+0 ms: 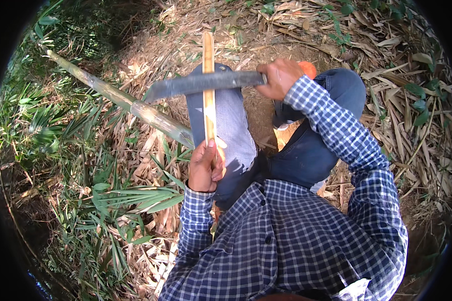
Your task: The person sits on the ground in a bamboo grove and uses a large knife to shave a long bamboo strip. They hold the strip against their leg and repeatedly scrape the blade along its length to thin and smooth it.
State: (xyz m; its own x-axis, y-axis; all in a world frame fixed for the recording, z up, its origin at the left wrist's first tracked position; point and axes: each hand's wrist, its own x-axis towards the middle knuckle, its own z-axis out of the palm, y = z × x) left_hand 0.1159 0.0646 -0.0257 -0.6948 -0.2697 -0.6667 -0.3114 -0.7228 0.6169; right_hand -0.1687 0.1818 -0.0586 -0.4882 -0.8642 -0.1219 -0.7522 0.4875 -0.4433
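Observation:
My left hand [205,164] is closed round the lower end of a pale split bamboo strip [209,116], which points away from me above my left thigh. In my right hand [280,79] is the handle of a machete [186,84], gripped with the fingers wrapped round it. Its long grey blade reaches to the left and crosses over the upper half of the strip. The blade's left end looks slightly blurred. Whether the blade touches the strip I cannot tell. Most of the handle is hidden in my fist.
A thick bamboo pole [153,116] slants from the upper left to beside my left knee. Green bamboo leaves [145,196] grow on the left. Dry leaves [407,150] cover the ground on the right. Something round and orange [308,69] shows behind my right wrist.

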